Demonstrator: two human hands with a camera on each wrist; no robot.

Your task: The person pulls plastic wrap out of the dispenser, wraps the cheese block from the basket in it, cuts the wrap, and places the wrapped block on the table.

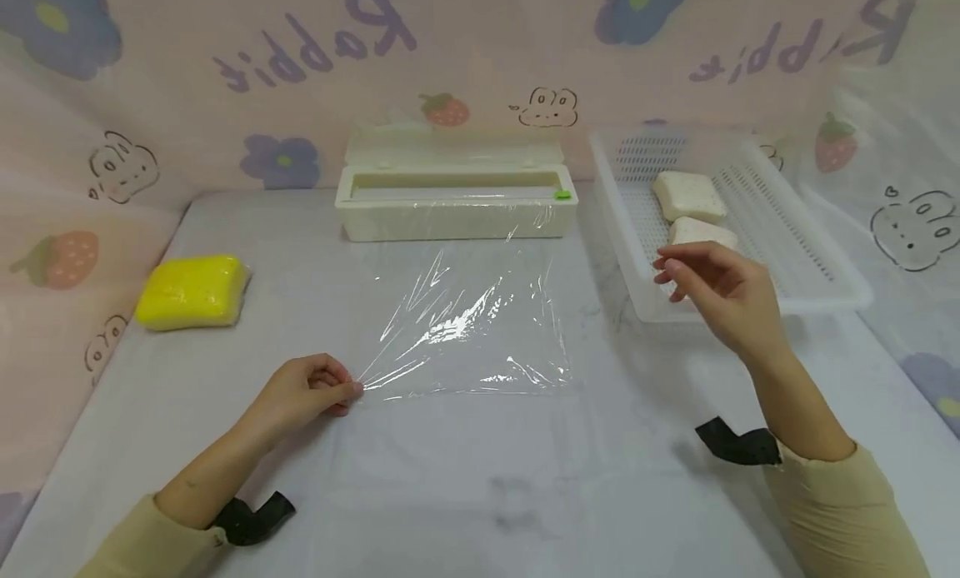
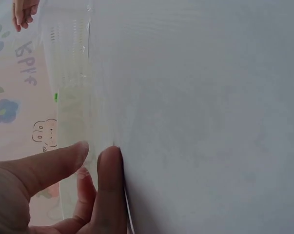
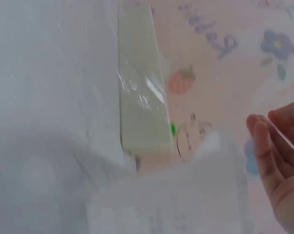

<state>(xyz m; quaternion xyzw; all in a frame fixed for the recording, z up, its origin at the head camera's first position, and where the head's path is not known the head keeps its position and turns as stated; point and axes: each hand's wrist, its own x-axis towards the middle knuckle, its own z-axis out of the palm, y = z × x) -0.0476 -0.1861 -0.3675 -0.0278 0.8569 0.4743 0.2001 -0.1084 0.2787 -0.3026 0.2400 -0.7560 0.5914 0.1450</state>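
Note:
A sheet of clear plastic wrap point(image 1: 465, 328) stretches from the slot of a white wrap dispenser box point(image 1: 450, 221) toward the front. My left hand point(image 1: 311, 391) pinches its near left corner between thumb and fingers, and creases fan out from there. In the left wrist view the thumb and fingertips point(image 2: 110, 158) are close together at the film. My right hand point(image 1: 716, 286) hovers over the near left part of a white perforated basket point(image 1: 817, 299), fingers loosely bent and holding nothing. Just beyond its fingertips lie two white rounded blocks point(image 1: 688, 196), the nearer partly hidden by the hand.
The dispenser's lid point(image 1: 453, 149) stands raised at the back, and a small green slider point(image 1: 562, 195) sits on its right front rim. A yellow block point(image 1: 193, 292) in clear wrapping lies at the left. Printed fabric point(image 1: 480, 53) hangs around the table point(image 1: 450, 478).

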